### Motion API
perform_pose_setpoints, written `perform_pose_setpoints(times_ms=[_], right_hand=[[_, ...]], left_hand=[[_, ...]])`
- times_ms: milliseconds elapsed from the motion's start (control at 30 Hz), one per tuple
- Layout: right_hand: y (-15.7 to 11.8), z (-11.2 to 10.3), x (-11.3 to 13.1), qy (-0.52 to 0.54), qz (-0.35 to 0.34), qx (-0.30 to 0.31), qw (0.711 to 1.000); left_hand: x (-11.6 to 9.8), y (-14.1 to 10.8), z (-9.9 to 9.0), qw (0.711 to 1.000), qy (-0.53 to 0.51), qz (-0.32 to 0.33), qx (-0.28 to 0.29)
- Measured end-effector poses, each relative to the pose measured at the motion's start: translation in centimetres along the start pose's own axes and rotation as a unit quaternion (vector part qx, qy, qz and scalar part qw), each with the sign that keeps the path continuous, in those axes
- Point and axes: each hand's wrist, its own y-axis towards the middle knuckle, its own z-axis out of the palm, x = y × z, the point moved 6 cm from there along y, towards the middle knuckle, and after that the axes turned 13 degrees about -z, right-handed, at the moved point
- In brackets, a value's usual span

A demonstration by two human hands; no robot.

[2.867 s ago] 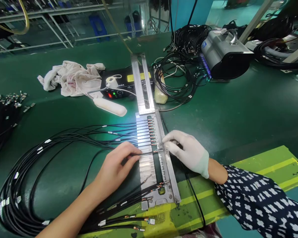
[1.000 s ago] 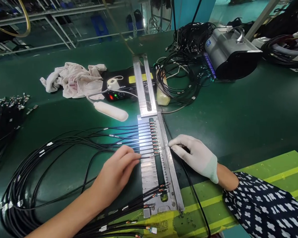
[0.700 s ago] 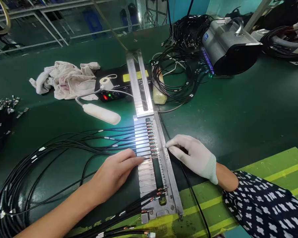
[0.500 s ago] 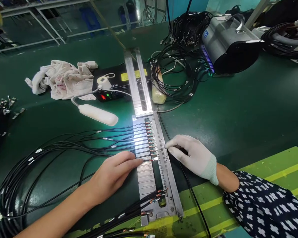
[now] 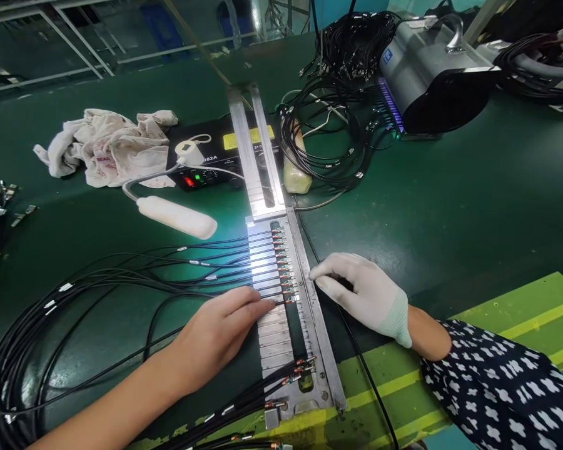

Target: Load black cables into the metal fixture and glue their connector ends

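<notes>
Head view: I see the left hand (image 5: 216, 331) pinched shut on a cable (image 5: 288, 302), its connector end lying across the jig (image 5: 275, 340); the gloved right hand (image 5: 368, 300) is at the jig's edge, any grip unclear. Beyond stand the lamp (image 5: 176, 217), then a black box (image 5: 216, 153).

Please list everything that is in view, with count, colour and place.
Bench: one, green, underneath.
Metal fixture: one, silver, centre.
Cables: many, black, across fixture, left, near edge.
Connectors: many, silver, on cable ends.
Coiled cables: count unclear, black, beyond fixture's right.
Lamp: one, white, left of fixture.
Control box: one, black, behind lamp.
Cloth: one heap, whitish, far left.
Block: one, yellowish, beside box.
Machine: one, grey and black, far right.
Taped strip: one, yellow-green, near edge.
Racks: count unclear, pale, background.
Left grip: one, bare, at a cable end.
Right grip: one, white-gloved, at fixture's right edge.
Sleeve: one, dark patterned, right arm.
</notes>
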Motion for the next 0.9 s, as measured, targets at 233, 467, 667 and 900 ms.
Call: perform_pose_setpoints(times_ms=[233,467,667,900], right_hand=[[0.1,0.0,0.0,0.002,-0.002,0.001,1.000],[0.1,0.2,0.0,-0.016,0.005,0.000,1.000],[1.1,2.0,1.7,-0.176,-0.012,0.009,0.984],[1.5,2.3,1.9,-0.201,-0.049,0.021,0.978]], left_hand=[[0.2,0.4,0.6,1.000,0.002,-0.008,0.003],[-0.2,-2.2,1.2,0.988,0.128,-0.045,-0.071],[-0.5,-2.5,2.1,0.985,0.140,-0.067,-0.072],[-1.6,-4.5,0.9,0.983,-0.042,-0.176,-0.023]])
